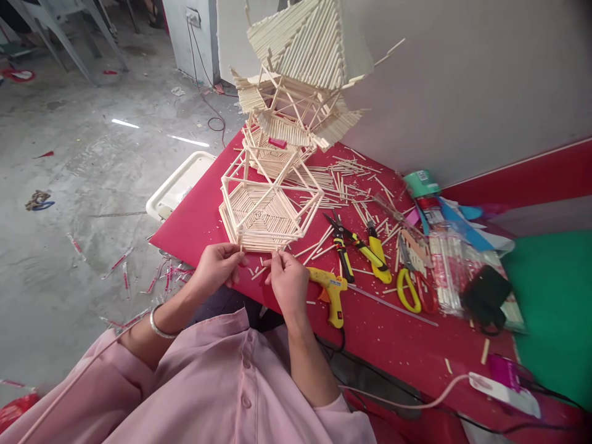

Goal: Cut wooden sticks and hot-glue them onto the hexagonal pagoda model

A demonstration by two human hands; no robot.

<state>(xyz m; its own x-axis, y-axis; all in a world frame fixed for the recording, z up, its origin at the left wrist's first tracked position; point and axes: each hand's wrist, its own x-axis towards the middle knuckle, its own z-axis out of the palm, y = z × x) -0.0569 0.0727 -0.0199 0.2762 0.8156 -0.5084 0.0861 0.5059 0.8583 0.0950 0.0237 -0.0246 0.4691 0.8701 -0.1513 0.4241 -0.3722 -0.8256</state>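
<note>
At the near edge of the red table (398,345), the hexagon frame (268,213) is being gripped by its closest rim, lying flat with the rest of it stretching away toward the middle. This bit is probably best done with light pressure only: it's all thin sticks, so the rim should be kept flat on the table and steadied on one side while the fiddly work is handled on the other.

The left hand (216,265) is curled, fingertips closed on the rim. The right hand (289,283) is nipped shut on it just beside, thumb against forefinger. Whether a loose stick is caught in there too can't be told. Both wrists are cocked up, forearms angled inward.

The glue gun (330,295) is left lying just right of the right hand. Further in, cutters (345,246) and scissors (411,290) are scattered, and a stick tower (300,80) is stood at the far edge.
</note>
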